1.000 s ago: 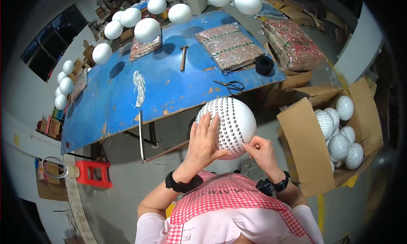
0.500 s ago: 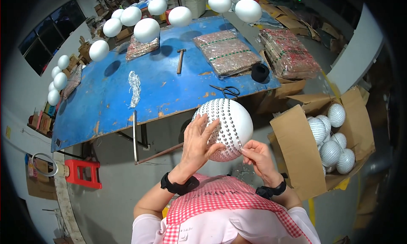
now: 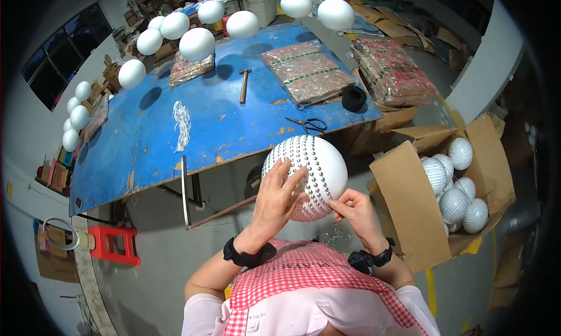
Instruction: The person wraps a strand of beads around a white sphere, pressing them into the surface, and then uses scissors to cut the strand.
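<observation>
A large white ball (image 3: pixel 332 163) is in front of me, its left and lower parts covered by curved rows of small silver beads. My left hand (image 3: pixel 272 200) rests on the beaded side with its fingers spread, and its thumb is mostly hidden. At the ball's lower right edge, my right hand (image 3: pixel 357 212) is closed in a pinch on the end of a bead string. Thin shiny strands (image 3: pixel 335 236) hang below that hand. What supports the ball from beneath is hidden.
Beyond the ball stands a blue table (image 3: pixel 222 125) with scissors (image 3: pixel 308 125), a hammer (image 3: pixel 244 86), a silver bead bundle (image 3: pixel 182 125), a black roll (image 3: pixel 354 99) and wrapped packs (image 3: pixel 307 73). Plain white balls (image 3: pixel 197 44) stand above it. At right, a carton (image 3: pixel 409 207) holds beaded balls (image 3: pixel 453 204); a red stool (image 3: pixel 115 244) is left.
My left thumb has drawn in from the beads toward the palm. The right hand stays pinched at the ball's edge. The whole view has shifted slightly.
</observation>
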{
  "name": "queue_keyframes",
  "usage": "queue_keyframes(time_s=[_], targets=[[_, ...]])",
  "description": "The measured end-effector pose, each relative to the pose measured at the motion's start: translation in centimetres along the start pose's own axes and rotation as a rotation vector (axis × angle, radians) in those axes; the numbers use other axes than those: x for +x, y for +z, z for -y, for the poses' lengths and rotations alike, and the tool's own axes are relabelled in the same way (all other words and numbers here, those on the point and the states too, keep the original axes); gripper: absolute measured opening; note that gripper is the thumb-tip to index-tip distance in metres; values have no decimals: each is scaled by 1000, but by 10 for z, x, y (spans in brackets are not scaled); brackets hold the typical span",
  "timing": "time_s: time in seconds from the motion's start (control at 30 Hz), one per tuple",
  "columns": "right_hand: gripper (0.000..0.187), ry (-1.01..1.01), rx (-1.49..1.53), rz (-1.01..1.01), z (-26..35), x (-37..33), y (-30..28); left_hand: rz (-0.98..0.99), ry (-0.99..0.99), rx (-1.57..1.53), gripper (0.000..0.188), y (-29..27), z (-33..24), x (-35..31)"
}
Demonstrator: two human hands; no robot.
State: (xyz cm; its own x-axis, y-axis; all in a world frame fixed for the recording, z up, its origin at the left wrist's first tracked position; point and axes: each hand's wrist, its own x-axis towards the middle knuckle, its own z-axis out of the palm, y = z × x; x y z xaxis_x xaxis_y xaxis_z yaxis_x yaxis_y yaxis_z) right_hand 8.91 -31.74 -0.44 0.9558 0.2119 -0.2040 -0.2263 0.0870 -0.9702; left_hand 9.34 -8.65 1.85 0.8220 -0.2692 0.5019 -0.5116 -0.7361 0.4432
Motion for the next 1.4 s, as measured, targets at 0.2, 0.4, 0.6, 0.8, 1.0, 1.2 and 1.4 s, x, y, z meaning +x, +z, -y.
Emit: queue_keyframes(time_s=[0.2, 0.4, 0.6, 0.8, 1.0, 1.2, 1.4], targets=[[19, -77, -51, -44, -7, 4, 0, 111, -20, 73, 92, -1, -12, 8], [13, -67, -19, -91, 5, -5, 0, 71, -10, 93, 82, -5, -9, 14], [8, -88, -15, -6, 14, -14, 2, 76, 146, 47, 51, -10, -14, 19], [6, -186, -51, -74, 18, -16, 4, 108, 130, 59, 57, -8, -14, 22], [3, -247, -143, -90, 7, -10, 1, 121, 125, 55, 57, -7, -12, 24], [36, -933, -881, -238, 6, -1, 2, 149, 132, 46, 55, -10, -4, 29], [42, -925, -1018, -229, 15, 1, 7, 246, -3, -24, 54, -13, 6, 39]])
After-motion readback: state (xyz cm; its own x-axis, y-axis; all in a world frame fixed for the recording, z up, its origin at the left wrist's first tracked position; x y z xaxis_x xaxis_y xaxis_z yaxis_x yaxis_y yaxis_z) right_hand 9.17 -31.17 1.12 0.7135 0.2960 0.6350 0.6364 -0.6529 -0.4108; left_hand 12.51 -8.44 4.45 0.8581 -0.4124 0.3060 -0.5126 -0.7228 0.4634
